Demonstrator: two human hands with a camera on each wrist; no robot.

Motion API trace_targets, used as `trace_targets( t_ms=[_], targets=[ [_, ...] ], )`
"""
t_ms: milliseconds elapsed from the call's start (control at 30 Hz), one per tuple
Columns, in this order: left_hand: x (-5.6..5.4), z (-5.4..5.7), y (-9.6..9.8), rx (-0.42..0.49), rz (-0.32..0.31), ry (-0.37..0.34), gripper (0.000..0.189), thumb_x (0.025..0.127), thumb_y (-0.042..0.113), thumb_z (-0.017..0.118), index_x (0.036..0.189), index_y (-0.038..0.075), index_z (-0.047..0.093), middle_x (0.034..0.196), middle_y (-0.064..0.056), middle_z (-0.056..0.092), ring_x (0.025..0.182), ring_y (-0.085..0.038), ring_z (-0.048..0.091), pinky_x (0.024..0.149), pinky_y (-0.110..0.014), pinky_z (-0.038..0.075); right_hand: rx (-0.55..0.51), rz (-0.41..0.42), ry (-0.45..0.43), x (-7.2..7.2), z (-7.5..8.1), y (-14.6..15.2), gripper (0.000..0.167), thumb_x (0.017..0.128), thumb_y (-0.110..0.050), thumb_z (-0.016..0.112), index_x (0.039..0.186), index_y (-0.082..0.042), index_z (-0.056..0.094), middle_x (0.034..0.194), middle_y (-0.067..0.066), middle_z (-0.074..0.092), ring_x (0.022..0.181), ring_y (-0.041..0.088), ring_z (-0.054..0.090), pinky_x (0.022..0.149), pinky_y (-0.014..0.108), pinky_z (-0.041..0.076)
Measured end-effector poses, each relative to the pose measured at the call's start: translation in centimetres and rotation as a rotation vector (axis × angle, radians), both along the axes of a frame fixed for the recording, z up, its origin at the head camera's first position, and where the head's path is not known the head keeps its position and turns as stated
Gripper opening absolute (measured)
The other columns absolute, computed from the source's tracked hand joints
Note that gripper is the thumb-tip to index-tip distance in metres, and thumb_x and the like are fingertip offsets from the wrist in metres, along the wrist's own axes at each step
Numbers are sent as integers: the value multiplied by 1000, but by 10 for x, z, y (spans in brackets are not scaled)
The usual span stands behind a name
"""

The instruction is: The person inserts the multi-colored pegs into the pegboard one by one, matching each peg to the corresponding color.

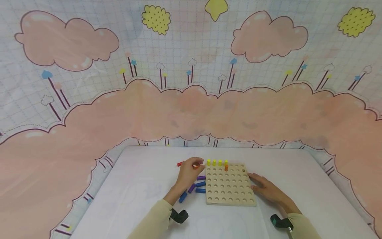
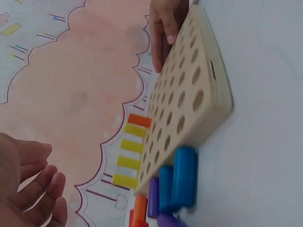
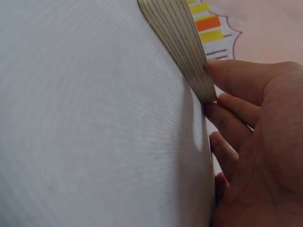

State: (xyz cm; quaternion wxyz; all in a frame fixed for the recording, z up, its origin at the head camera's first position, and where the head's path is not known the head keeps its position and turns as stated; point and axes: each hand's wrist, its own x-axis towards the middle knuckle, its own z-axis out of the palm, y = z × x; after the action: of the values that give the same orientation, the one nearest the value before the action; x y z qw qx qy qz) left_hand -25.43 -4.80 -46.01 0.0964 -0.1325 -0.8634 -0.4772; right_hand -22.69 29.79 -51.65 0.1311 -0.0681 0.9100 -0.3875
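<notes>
A square wooden pegboard lies on the table with rows of round holes. Several yellow pegs stand along its far row, and one orange peg stands just in front of the rightmost yellow one. My left hand hovers off the board's far left corner, fingers loosely bent with nothing between them, over loose orange and red pegs. With fairly straight fingers, my right hand rests at the board's right edge; its thumb and fingertips touch the side there.
Left of the board lie loose blue pegs and purple pegs, some close against its edge. A red peg lies farther left, by the left hand. Black camera mounts sit on both wrists. Behind the white table hangs a cloud-patterned cloth.
</notes>
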Motion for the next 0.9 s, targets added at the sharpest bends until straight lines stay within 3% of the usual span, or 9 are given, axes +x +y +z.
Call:
trace_targets(
  t_ms=[233, 467, 667, 900],
  targets=[
    [4, -12, -30, -47, 25, -29, 21, 89, 15, 72, 108, 7, 73, 84, 2, 62, 77, -11, 54, 62, -17, 47, 3, -1, 3, 0, 2, -1, 64, 95, -39, 59, 151, -17, 38, 161, 24, 21, 147, 51, 11, 113, 71, 8],
    [6, -25, -53, -87, 41, -74, 20, 86, 13, 74, 104, 5, 75, 78, 0, 55, 74, -13, 49, 59, -18, 39, -1, -4, -2, -1, -1, 1, 65, 95, -39, 59, 152, -17, 37, 161, 24, 20, 147, 51, 11, 113, 71, 8],
    [5, -34, -62, -138, 47, -180, 18, 86, 15, 74, 104, 8, 76, 77, -1, 51, 74, -15, 46, 60, -20, 37, -2, -5, -7, -2, -2, 1, 66, 95, -41, 60, 152, -18, 37, 161, 24, 20, 147, 52, 10, 112, 71, 8],
    [2, -40, -64, -171, 54, -231, 16, 86, 16, 75, 100, 9, 77, 78, -2, 54, 75, -16, 47, 61, -22, 37, -4, 2, -1, -1, 1, 0, 64, 95, -39, 60, 151, -17, 39, 160, 24, 21, 147, 52, 11, 112, 71, 9]
  ],
)
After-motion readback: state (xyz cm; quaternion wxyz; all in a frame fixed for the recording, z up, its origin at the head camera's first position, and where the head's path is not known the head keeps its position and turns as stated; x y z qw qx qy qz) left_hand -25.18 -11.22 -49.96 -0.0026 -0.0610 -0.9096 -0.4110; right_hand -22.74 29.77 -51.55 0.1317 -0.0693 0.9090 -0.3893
